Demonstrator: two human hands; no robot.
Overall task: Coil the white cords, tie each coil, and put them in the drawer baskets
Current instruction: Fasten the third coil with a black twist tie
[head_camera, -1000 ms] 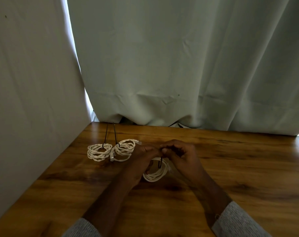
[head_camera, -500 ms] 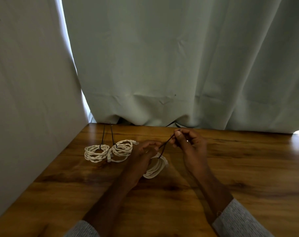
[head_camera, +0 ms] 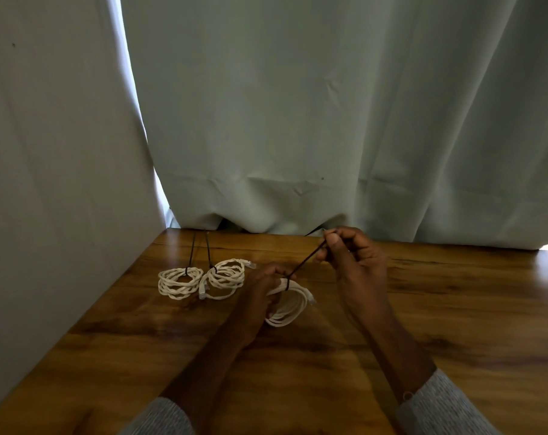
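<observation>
A white cord coil (head_camera: 290, 306) lies on the wooden table (head_camera: 423, 309), and my left hand (head_camera: 260, 296) grips its near-left side. A thin black tie (head_camera: 307, 260) is looped around the coil's top and runs taut up to my right hand (head_camera: 351, 259), which pinches its far end. To the left lie two other white coils, one (head_camera: 180, 282) at the far left and one (head_camera: 225, 277) beside it. Each has a black tie around it whose tail trails toward the curtain. No drawer or basket is in view.
A pale curtain (head_camera: 329, 120) hangs along the table's back edge. A grey fabric panel (head_camera: 53, 183) walls off the left side. Bare wood stretches to the right and in front of my hands.
My right hand has drawn the black tie up and to the right, away from the coil, pulling it taut. My left hand has stayed on the coil.
</observation>
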